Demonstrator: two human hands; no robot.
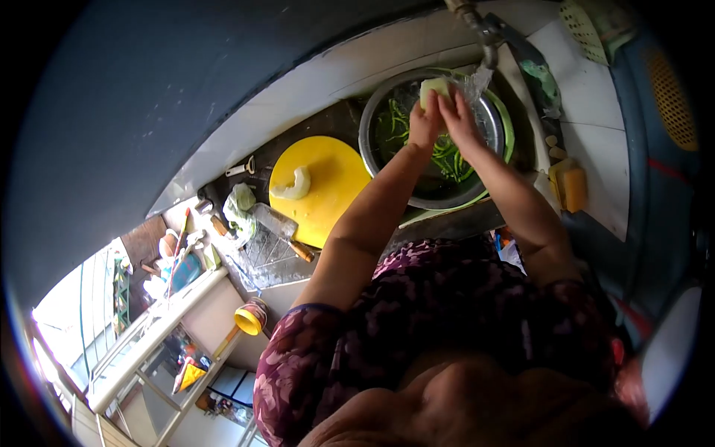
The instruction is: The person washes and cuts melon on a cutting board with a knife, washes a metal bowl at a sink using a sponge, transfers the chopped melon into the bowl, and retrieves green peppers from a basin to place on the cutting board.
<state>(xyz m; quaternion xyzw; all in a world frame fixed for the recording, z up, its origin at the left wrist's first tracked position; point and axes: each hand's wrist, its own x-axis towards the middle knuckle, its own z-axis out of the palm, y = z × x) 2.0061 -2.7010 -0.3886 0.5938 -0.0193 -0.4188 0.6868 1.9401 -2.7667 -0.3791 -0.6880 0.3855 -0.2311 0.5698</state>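
Above a metal basin, my left hand and my right hand are close together, fingers closed around a pale green vegetable piece. Its exact kind I cannot make out. Thin green pods or strips lie in the basin beneath my hands. Clear water runs from the tap just to the right of my right hand. Left of the basin, a curved pale vegetable piece rests on a round yellow cutting board.
A cleaver with a wooden handle lies against the board's lower left edge. Beside it is a plastic bag, with a peeler above. Yellow sponges sit on the right ledge. Below the counter hangs a yellow container.
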